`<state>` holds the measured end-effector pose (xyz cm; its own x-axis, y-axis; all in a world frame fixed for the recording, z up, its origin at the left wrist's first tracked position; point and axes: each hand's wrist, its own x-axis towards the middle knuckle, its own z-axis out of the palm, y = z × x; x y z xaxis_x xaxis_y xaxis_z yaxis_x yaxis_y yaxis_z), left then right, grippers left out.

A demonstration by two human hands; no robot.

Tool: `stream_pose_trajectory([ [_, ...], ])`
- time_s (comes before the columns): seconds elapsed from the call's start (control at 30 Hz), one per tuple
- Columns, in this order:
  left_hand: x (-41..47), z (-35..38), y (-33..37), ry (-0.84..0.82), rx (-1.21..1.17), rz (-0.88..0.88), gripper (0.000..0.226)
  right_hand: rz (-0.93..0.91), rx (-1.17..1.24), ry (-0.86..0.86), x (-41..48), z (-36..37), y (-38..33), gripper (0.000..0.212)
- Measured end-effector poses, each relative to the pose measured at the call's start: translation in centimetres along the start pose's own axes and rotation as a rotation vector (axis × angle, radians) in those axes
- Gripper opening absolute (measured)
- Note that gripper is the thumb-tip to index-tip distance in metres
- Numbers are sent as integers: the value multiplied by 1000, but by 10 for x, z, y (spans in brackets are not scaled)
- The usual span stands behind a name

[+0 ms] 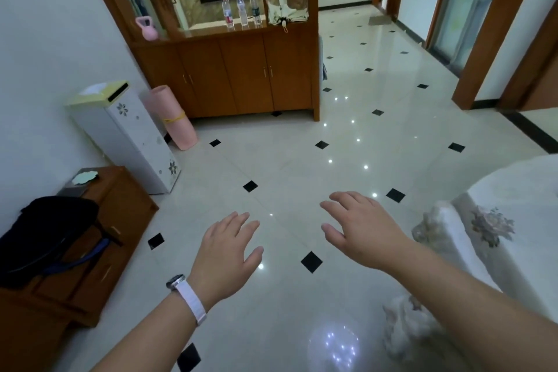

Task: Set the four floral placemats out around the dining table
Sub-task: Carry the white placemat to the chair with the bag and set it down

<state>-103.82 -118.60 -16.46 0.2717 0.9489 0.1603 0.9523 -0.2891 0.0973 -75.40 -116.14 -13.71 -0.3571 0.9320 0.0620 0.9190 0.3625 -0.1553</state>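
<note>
Both my hands hover over the tiled floor with fingers spread and nothing in them. My left hand [229, 246], with a white watch strap on its wrist, is left of centre. My right hand [360, 228] is a little higher and to the right. At the right edge stands the dining table [519, 190] under a white cloth with a floral print [490, 228] on its hanging side. No floral placemat can be made out in this view; the table top is mostly out of frame.
A low wooden cabinet [120, 220] at the left carries a dark bag [51, 232]. Behind it stand a white floor unit [133, 142] and a rolled pink mat [173, 118]. A wooden sideboard [241, 75] holds three bottles [241, 10]. A doorway lies at far right.
</note>
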Motion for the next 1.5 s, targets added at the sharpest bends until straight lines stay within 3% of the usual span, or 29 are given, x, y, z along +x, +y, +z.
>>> stream_pose_trajectory([
  [0.33,190,62,-69,-19,-41,113,51,128,-58,-59,155,19,67,77],
  [0.47,290,71,-94,-9,-94,198,50,205,-84,-57,230,14,89,65],
  [0.57,367,69,-107,25,-128,273,48,267,-91,-39,281,-1,108,73],
  [0.67,440,73,-108,14,-136,353,48,342,-104,-9,318,-7,134,57],
  [1.07,647,129,-5,-60,-262,584,53,626,9,-16,381,3,290,76],
  [1.5,878,159,172,-65,-244,723,57,843,-27,69,404,-57,534,52],
])
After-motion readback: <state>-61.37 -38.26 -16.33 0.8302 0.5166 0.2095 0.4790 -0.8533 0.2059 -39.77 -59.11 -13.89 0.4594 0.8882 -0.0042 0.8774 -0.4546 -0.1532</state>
